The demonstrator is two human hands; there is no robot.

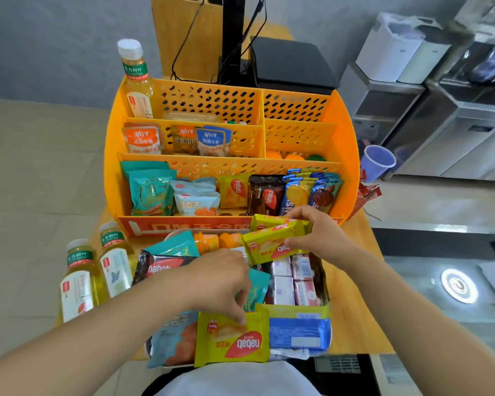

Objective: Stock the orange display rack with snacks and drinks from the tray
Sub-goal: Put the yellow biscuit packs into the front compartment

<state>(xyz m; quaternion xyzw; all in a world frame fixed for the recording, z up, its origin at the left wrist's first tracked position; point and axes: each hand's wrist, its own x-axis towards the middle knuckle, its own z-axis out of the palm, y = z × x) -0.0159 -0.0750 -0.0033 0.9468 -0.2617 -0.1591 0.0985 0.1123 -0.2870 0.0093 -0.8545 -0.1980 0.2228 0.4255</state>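
The orange display rack (pixel 337 132) stands at the back of the table, its front row filled with snack packs and a tea bottle (pixel 136 81) upright in its back left corner. In front of it the tray (pixel 152 348) is piled with snacks. My right hand (pixel 316 235) holds two yellow nabati wafer packs (pixel 272 238) just above the tray, close to the rack's front wall. My left hand (pixel 223 284) reaches down into the tray, fingertips pinching the top edge of another yellow nabati pack (pixel 235 340) at the tray's near side.
Two tea bottles (pixel 95 275) stand on the table left of the tray. A purple cup (pixel 376 162) and red sachets (pixel 367 195) sit right of the rack. A black stand with cables (pixel 232 38) rises behind the rack. Steel counters are at the right.
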